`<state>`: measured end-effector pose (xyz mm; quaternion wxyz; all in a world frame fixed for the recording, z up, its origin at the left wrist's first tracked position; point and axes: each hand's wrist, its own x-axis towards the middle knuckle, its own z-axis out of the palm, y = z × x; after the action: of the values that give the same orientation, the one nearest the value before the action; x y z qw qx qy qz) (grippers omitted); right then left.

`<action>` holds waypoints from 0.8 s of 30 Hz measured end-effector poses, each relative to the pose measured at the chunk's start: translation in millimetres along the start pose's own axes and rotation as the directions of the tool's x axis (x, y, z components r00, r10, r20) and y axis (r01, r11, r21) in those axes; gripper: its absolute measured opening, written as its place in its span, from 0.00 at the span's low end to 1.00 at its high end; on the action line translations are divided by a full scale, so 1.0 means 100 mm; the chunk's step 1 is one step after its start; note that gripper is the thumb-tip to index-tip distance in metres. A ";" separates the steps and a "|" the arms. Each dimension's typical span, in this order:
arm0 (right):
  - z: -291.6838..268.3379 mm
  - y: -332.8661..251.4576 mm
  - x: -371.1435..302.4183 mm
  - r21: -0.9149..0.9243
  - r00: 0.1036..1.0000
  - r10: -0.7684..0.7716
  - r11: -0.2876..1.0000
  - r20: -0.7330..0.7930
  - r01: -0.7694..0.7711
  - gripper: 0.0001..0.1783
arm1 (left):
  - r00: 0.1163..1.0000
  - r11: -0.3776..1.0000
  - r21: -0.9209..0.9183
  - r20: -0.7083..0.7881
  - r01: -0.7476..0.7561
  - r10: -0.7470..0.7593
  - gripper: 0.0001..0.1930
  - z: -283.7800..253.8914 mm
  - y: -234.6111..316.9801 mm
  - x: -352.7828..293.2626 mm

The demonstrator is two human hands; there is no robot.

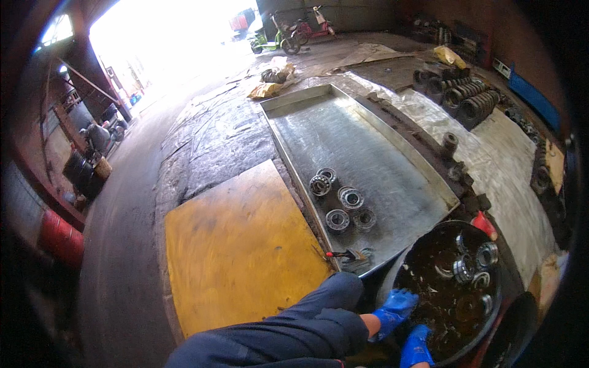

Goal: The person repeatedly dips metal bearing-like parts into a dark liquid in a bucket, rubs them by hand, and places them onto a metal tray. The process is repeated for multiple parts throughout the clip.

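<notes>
My left hand (396, 311), in a blue rubber glove, reaches over the near left side of a round tub (392, 279) of dark liquid. Its fingers are bent and closed; what they hold, if anything, is hidden. Just below it, my right hand (417, 347), in the same kind of glove, also has its fingers curled at the liquid, their contents out of sight. Metal bearings lie in the tub's far right part, among them a shiny bearing (464, 268) and another bearing (487, 254). A dim bearing (466, 306) shows under the liquid, nearer my hands.
A long metal tray (380, 153) holds several bearings (351, 198) and a red-handled tool (343, 254). Left of it lies a yellow sheet (239, 251). A red-capped object (483, 226) sits by the tub's far rim. Stacked rings (472, 101) stand at the back right.
</notes>
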<state>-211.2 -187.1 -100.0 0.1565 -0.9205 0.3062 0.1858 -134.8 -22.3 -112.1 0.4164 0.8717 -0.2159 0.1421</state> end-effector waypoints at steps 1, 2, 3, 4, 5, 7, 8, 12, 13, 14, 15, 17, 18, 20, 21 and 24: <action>0.01 0.02 0.00 -0.001 1.000 -0.004 1.000 0.002 0.004 0.23 | 0.992 0.997 0.053 -0.116 -0.053 0.059 0.11 -0.03 0.01 0.00; 0.02 0.03 0.00 -0.004 1.000 -0.002 1.000 -0.001 0.002 0.23 | 0.999 0.999 0.022 -0.024 0.027 -0.027 0.14 -0.05 0.02 0.01; 0.04 0.04 -0.01 -0.003 1.000 -0.010 1.000 0.001 0.010 0.23 | 0.992 0.994 -0.004 0.070 0.109 -0.109 0.19 -0.07 0.04 0.02; 0.05 0.06 -0.01 -0.007 1.000 -0.016 1.000 0.005 0.016 0.23 | 0.991 0.993 -0.003 0.064 0.119 -0.119 0.19 -0.10 0.04 0.03; 0.03 0.09 -0.01 -0.002 1.000 -0.007 1.000 -0.002 0.007 0.23 | 0.977 0.990 0.053 0.165 0.129 -0.136 0.14 -0.13 0.07 0.04; 0.02 0.13 0.01 -0.006 1.000 0.000 1.000 -0.011 -0.001 0.23 | 0.952 0.986 0.101 0.265 0.133 -0.155 0.11 -0.16 0.15 0.06; 0.02 0.09 0.02 -0.008 1.000 -0.001 1.000 -0.006 0.001 0.23 | 0.965 0.986 0.155 0.243 0.061 -0.097 0.08 -0.15 0.13 0.02; 0.00 0.08 0.02 -0.001 1.000 -0.005 1.000 -0.012 0.005 0.23 | 0.970 0.971 0.238 0.238 -0.009 -0.049 0.18 -0.02 0.11 -0.02; 0.02 0.01 0.03 0.000 1.000 -0.024 1.000 -0.009 0.024 0.23 | 0.971 0.969 0.246 0.232 0.005 -0.064 0.18 0.06 0.02 -0.06; 0.02 -0.02 0.00 0.004 0.999 -0.033 0.999 -0.004 0.033 0.23 | 0.952 0.979 0.185 0.272 0.090 -0.139 0.17 0.12 -0.08 -0.07; 0.04 -0.07 -0.01 0.007 0.999 -0.043 0.999 0.000 0.043 0.23 | 0.940 0.977 0.159 0.290 0.138 -0.180 0.17 0.17 -0.17 -0.11; 0.04 0.03 -0.01 -0.003 0.999 -0.039 0.999 0.000 0.039 0.23 | 0.927 0.979 0.149 0.331 0.135 -0.179 0.17 0.17 -0.16 -0.10; 0.02 0.11 0.00 -0.002 1.000 -0.022 1.000 -0.007 0.022 0.23 | 0.927 0.982 0.154 0.343 0.106 -0.154 0.18 0.14 -0.10 -0.06; 0.00 0.19 0.00 -0.008 1.000 -0.007 1.000 -0.019 0.007 0.23 | 0.936 0.977 0.210 0.335 0.041 -0.111 0.18 0.06 0.04 0.00; -0.01 0.22 0.01 -0.010 1.000 0.000 1.000 -0.022 -0.001 0.23 | 0.944 0.966 0.259 0.316 0.007 -0.091 0.18 0.02 0.10 0.03; 0.01 0.13 -0.01 -0.009 1.000 -0.019 1.000 -0.012 0.018 0.23 | 0.971 0.970 0.241 0.235 -0.013 -0.046 0.17 0.01 0.02 -0.06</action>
<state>-220.9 -196.1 -102.8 0.1524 -0.9251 0.2978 0.1799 -140.5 -23.1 -114.1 0.2796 0.9283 -0.2381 0.0580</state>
